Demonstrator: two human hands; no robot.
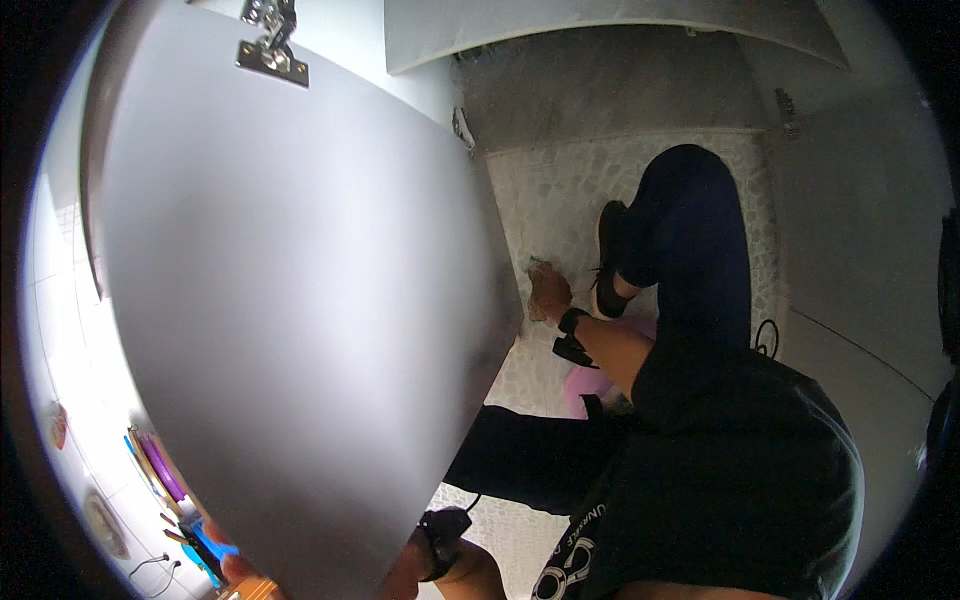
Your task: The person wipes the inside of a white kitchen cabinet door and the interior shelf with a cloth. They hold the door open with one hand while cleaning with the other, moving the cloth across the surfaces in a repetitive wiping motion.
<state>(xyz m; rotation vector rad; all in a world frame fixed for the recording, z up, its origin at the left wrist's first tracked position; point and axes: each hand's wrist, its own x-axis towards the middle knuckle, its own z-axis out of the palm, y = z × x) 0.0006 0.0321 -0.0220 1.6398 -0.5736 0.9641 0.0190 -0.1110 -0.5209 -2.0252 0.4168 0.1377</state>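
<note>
My right hand [553,291] is low by the pebble-patterned floor [544,202], its fingers over a small brownish patch that I cannot identify. A black band and device are on that wrist. My left hand [405,574] is at the lower edge of a large white cabinet door [300,285], which hides most of its fingers; its wrist also bears a black device. A metal concealed hinge [274,64] is fixed at the door's top. Fingertips [236,568] show beyond the door's left edge beside an orange object [251,590]; whose they are cannot be told.
My knee [690,172] is bent over the floor, with a dark shoe [611,262] below. Pink material [585,390] lies beneath my right forearm. A grey wall or panel [855,225] is at the right. Purple and blue items [161,465] and cables [161,566] show at the lower left.
</note>
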